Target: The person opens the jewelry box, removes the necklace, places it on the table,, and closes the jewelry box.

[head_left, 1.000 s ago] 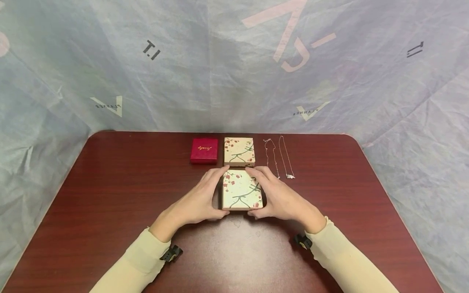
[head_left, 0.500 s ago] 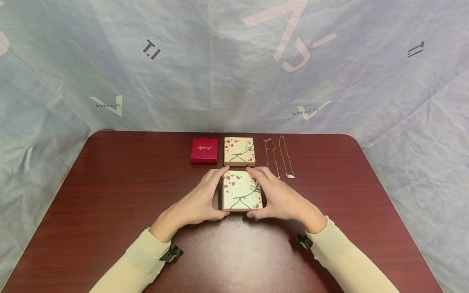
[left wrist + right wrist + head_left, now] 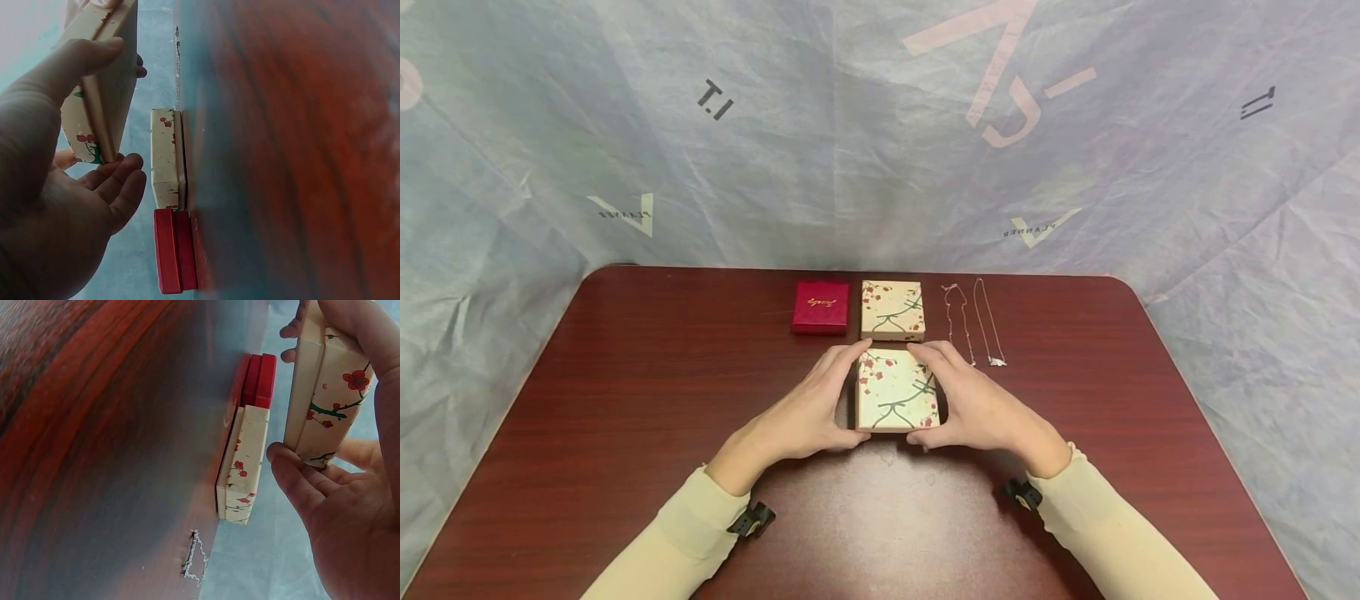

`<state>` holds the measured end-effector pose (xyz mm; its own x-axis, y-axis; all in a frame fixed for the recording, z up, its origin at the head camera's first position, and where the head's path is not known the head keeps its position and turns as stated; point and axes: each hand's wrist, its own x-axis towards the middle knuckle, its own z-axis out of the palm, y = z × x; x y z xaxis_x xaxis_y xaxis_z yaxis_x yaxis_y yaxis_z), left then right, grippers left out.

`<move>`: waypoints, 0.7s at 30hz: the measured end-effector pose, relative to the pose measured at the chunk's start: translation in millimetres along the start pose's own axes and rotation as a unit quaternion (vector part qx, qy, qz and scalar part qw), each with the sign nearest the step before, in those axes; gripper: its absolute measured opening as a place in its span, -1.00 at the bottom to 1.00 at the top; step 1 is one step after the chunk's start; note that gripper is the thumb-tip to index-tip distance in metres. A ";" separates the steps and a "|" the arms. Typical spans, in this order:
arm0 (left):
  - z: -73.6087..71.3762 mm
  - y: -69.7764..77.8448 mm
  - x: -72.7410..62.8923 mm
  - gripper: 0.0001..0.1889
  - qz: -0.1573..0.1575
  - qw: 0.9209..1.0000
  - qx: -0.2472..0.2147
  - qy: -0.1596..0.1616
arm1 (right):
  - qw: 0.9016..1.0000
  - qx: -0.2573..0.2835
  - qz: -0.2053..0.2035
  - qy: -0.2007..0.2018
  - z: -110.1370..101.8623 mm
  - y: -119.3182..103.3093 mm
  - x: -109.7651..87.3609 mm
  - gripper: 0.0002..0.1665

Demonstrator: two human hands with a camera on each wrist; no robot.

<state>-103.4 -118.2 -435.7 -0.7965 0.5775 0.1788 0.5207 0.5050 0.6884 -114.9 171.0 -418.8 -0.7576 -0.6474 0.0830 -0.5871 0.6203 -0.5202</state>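
Note:
A cream jewelry box (image 3: pixel 895 392) printed with red blossoms and dark green branches is held between my two hands. My left hand (image 3: pixel 805 412) grips its left side, thumb at the near edge and fingers at the far edge. On the opposite side my right hand (image 3: pixel 977 408) holds it the same way. Both wrist views show this jewelry box (image 3: pixel 107 106) raised off the table, with a seam between lid and base (image 3: pixel 306 394). The lid sits on the base. Some fingertips are hidden behind the box.
Just beyond stands a second blossom-printed box (image 3: pixel 892 310), with a red box (image 3: pixel 821 308) to its left. Two thin necklaces lie to the right, one chain (image 3: pixel 962 325) beside another with a small pendant (image 3: pixel 996 362). A fabric backdrop (image 3: pixel 820 167) rises behind the table (image 3: pixel 625 400).
The whole head view has shifted very slightly. My hands and the jewelry box keep the same pose.

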 end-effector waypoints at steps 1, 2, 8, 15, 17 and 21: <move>-0.1 0.2 -0.1 0.31 0.001 1.000 0.000 0.000 | 1.000 0.002 0.000 0.000 -0.4 -0.2 -0.1 0.44; -0.1 0.2 0.0 0.32 0.002 1.000 -0.001 0.000 | 1.000 0.003 -0.001 0.001 -0.6 -0.1 -0.2 0.44; 0.0 0.4 -0.1 0.31 0.003 1.000 -0.003 -0.001 | 1.000 0.002 -0.006 0.001 -1.9 1.0 0.1 0.42; -1.0 2.1 0.0 0.30 -0.001 1.000 -0.009 -0.015 | 1.000 0.006 -0.011 0.002 -1.1 1.7 1.1 0.42; -1.3 2.5 -0.2 0.31 -0.001 1.000 -0.011 -0.014 | 1.000 0.006 -0.014 0.003 -0.5 2.0 1.6 0.42; -0.7 2.8 -0.7 0.34 -0.010 1.000 -0.008 -0.012 | 1.000 0.002 -0.019 0.006 0.2 2.8 2.4 0.42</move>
<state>-101.6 -117.6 -433.4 -0.7992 0.5827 0.1476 0.4993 0.5067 0.7028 -118.3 171.1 -420.2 -0.7376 -0.6658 0.1127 -0.6149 0.5933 -0.5196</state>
